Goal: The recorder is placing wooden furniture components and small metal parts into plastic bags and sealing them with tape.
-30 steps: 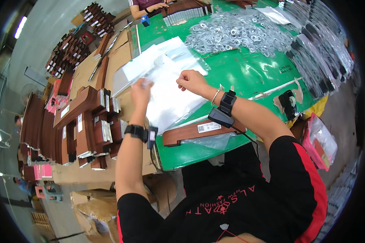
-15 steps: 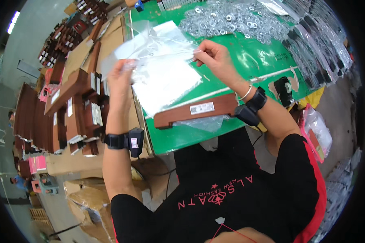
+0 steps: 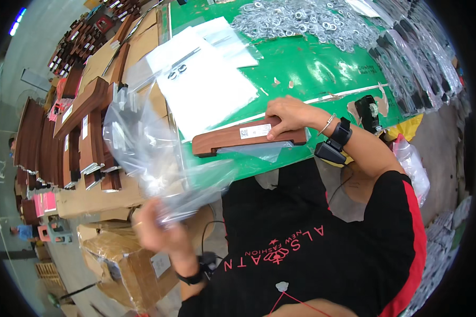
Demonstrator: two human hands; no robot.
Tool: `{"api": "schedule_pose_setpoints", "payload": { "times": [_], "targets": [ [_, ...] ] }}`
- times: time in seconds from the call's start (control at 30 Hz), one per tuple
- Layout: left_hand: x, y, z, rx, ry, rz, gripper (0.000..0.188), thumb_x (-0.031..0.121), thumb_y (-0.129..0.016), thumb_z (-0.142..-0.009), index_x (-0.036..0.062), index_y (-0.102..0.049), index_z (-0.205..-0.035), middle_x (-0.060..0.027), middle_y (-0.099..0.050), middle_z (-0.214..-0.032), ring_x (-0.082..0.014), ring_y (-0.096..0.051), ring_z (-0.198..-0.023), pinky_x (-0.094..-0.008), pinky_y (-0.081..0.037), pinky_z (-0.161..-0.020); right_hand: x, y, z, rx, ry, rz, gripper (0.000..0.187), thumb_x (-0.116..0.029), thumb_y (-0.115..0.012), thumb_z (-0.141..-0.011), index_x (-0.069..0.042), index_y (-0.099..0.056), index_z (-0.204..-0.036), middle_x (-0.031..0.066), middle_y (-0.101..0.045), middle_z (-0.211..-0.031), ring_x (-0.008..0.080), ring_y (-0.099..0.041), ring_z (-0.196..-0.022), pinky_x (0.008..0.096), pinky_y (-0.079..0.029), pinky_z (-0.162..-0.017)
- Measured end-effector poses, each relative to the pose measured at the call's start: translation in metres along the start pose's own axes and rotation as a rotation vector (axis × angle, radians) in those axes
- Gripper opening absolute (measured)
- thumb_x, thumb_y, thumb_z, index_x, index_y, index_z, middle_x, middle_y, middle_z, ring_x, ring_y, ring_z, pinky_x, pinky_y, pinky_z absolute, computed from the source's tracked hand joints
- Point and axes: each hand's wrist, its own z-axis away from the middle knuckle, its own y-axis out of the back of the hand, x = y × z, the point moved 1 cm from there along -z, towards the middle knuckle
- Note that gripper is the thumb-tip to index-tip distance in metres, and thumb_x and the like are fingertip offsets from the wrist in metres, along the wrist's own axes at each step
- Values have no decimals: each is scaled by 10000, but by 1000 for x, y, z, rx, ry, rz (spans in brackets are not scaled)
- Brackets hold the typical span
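My left hand (image 3: 161,232), smeared by motion, is low at the left with its fingers closed on a clear plastic bag (image 3: 137,137). The bag billows up over the table's left edge, crumpled near my fingers. My right hand (image 3: 291,113) grips a long brown wooden piece (image 3: 217,141) near its right end, thumb on the front face and fingers over the far edge. A white label (image 3: 251,131) is stuck on that face, partly under my thumb. Beneath the piece lies another clear plastic bag (image 3: 267,151).
White sheets (image 3: 211,90) in clear plastic lie on the green table (image 3: 322,79). Beyond are a heap of bagged metal rings (image 3: 307,21) and bagged dark parts (image 3: 407,63) at right. Stacked brown wooden pieces (image 3: 84,127) stand left; a phone (image 3: 367,113) rests near the right edge.
My left hand has swung down toward me, pulling the plastic bag off the white sheets. My right hand has let go of the bag and taken hold of the wooden piece, which shifted slightly left.
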Motion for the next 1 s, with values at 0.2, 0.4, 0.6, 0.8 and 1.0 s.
{"api": "schedule_pose_setpoints", "payload": {
  "times": [0.2,0.4,0.6,0.8,1.0],
  "targets": [
    [30,-74,75,-921,144,109,225,280,-614,-963,78,-679,-1036,-185,-699,-857,-399,-671,-797,-494,-508,-676,-20,0,10,107,129,7,667,-544,-832,-663,-25,-609,-1018,142,-626,-962,356,-606,-963,450,-456,-817],
    [26,-94,61,-1016,246,211,256,298,-579,-972,139,-702,-1131,-202,-711,-889,-411,-680,-852,-503,-519,-744,-83,-12,53,315,115,-40,644,-243,-869,-694,-64,-519,-1204,153,-650,-1054,359,-626,-1037,452,-486,-857],
    [-18,-39,-7,-605,427,317,308,56,-517,-947,80,-713,-1183,-186,-691,-817,-245,-650,-701,-344,-492,-679,-63,6,69,500,90,181,797,-177,-842,-679,-76,-487,-1385,135,-585,-1051,336,-577,-969,437,-458,-833],
    [-15,-71,-56,-299,268,293,417,-20,-496,-869,46,-689,-1232,-180,-702,-874,-178,-622,-720,-321,-493,-709,-37,-4,74,469,-13,317,687,-175,-809,-754,-62,-500,-1357,125,-574,-1030,320,-588,-1004,432,-470,-869],
    [14,-102,-74,-311,331,351,393,29,-540,-886,71,-683,-1250,-206,-710,-930,-247,-649,-738,-348,-509,-752,-40,40,169,407,-195,-755,696,-204,-771,-856,-21,-429,-1435,77,-544,-1310,147,-502,-1234,323,-406,-1054]
  ]
}}
